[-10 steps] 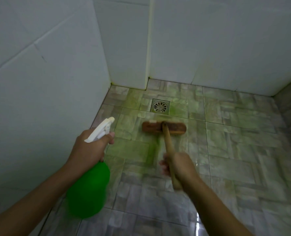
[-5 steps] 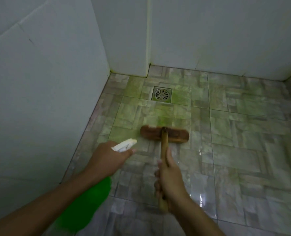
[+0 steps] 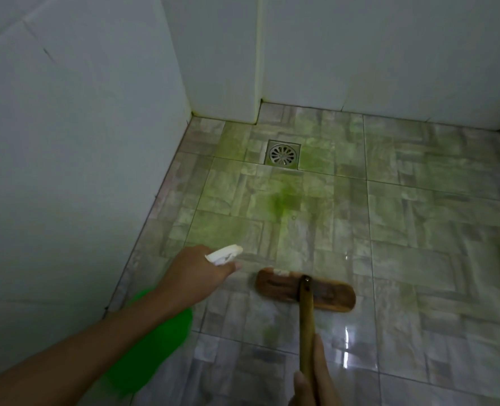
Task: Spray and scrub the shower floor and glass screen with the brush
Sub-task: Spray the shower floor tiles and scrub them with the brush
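My left hand (image 3: pixel 196 273) grips a green spray bottle (image 3: pixel 152 347) by its white trigger head (image 3: pixel 223 254), nozzle aimed over the floor. My right hand (image 3: pixel 313 379) at the bottom edge holds the wooden handle (image 3: pixel 305 326) of a brush. The brown brush head (image 3: pixel 305 289) lies flat on the shower floor (image 3: pixel 418 259), just right of the nozzle. Green stains cover the grey tiles, darkest in a patch (image 3: pixel 283 200) between the brush and the drain. No glass screen shows.
A square metal drain (image 3: pixel 282 152) sits near the back corner. White tiled walls close in on the left (image 3: pixel 67 171) and at the back (image 3: pixel 389 54), with a jutting corner column (image 3: pixel 222 68). Wet tiles glint on the right (image 3: pixel 346 347).
The brush head has been pulled back toward me, away from the drain. My left hand and spray bottle have moved forward and lower, beside the brush.
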